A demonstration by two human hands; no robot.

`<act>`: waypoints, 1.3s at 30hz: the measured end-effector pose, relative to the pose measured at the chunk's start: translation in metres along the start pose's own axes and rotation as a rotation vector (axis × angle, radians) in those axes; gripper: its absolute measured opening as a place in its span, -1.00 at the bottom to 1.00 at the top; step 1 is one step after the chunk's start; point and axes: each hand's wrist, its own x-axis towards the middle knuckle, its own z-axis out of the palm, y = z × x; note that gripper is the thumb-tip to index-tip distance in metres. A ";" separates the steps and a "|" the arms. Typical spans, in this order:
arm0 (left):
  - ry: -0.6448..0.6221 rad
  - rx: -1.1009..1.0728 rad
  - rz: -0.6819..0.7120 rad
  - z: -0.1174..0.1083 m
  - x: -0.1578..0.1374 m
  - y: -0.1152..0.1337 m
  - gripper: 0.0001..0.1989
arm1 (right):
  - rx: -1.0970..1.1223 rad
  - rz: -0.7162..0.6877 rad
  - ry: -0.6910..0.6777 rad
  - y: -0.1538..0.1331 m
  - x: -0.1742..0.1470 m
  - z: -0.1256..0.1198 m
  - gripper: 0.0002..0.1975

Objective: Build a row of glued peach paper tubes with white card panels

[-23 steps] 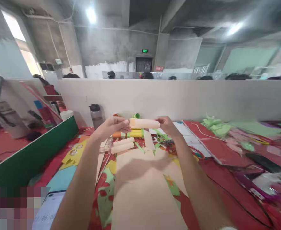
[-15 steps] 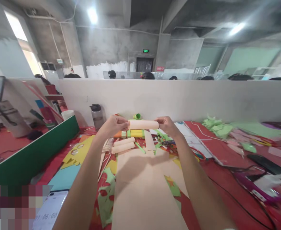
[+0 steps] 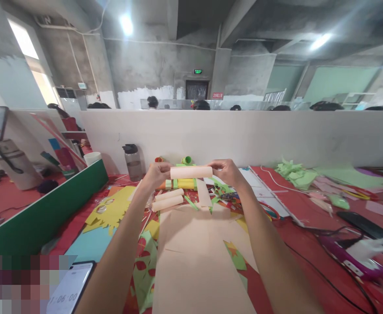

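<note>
A pale peach paper roll (image 3: 191, 172) is held level in the air between my two hands. My left hand (image 3: 159, 172) pinches its left end, and my right hand (image 3: 225, 170) grips the right end; both are closed. Two similar paper rolls (image 3: 167, 203) lie on the table below and to the left. Under my forearms spreads a large peach paper sheet (image 3: 201, 261). A yellow paper tube (image 3: 185, 183) with green bands sits just beyond the held roll, partly hidden by it. One narrow peach strip (image 3: 205, 193) rests beside it.
Green paper scraps (image 3: 144, 266) and a yellow cut sheet (image 3: 113, 209) lie at left, near a phone (image 3: 70, 288) and a green divider (image 3: 47, 209). A water bottle (image 3: 132, 161) stands by the white partition (image 3: 243, 135). At right are cables and a purple power strip (image 3: 351, 257).
The held roll and my left hand have shifted slightly left, and the roll now shows a lengthwise edge along its top. Both hands still grip its ends.
</note>
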 end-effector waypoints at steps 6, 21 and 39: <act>-0.023 -0.075 0.008 0.006 0.002 -0.016 -0.82 | -0.031 0.016 -0.019 0.002 0.000 0.003 -0.77; 0.079 0.048 0.175 0.008 -0.008 -0.029 -0.58 | 0.075 0.040 -0.080 0.012 -0.003 0.009 -0.82; -0.065 -0.068 0.013 0.009 -0.009 -0.022 -0.75 | -0.072 -0.012 0.002 0.006 -0.002 0.006 -0.74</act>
